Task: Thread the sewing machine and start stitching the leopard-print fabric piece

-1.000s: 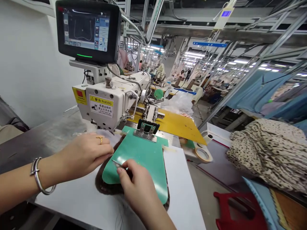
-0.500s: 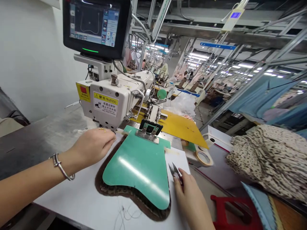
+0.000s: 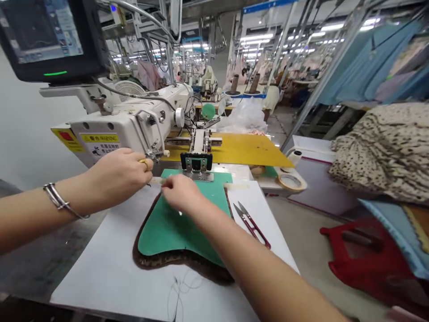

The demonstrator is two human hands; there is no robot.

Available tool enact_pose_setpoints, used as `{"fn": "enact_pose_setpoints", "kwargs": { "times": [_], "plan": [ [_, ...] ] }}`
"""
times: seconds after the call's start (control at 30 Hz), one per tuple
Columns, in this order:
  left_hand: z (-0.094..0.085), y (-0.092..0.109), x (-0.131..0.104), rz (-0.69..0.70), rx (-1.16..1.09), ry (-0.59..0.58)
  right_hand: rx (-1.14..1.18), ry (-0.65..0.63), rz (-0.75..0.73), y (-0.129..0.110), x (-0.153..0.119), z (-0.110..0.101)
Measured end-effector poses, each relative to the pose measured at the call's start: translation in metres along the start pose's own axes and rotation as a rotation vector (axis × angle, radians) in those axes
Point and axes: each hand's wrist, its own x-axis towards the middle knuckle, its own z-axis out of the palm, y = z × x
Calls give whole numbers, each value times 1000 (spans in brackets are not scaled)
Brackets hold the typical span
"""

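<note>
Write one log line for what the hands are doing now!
left hand: at template corner | right hand: on template | snips: lying on board

Factory hall w/ ceiling strip lights (image 3: 258, 38), white wall (image 3: 20, 120) left, grey floor (image 3: 308, 232)

Two hands, one green template (image 3: 174, 228), one snips (image 3: 252, 225), perhaps one tape roll (image 3: 290, 181).

white board (image 3: 110, 264) | bears: brown fabric (image 3: 147, 260); thread snips (image 3: 252, 225); loose threads (image 3: 177, 288)
</note>
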Motion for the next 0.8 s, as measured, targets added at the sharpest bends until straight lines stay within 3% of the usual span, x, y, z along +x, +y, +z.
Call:
{"fn": "enact_pose_setpoints", "kwargs": {
  "times": [0.1,0.23,0.37,0.57,0.8],
  "plan": [
    [-4,-5,2,61,54,-64,293,32,96,0,38,17],
    [-8,-14,8,94,36,-131,373,92,116,-1,60,30],
    [-9,-18,25,69,1,-330,407,115,92,-1,60,33],
    [-22,-6,57,-66,54,-691,408,111,31,8,53,34],
    [-24,-12,66,-54,68,-775,372,65,-61,14,54,32]
  ]
}}
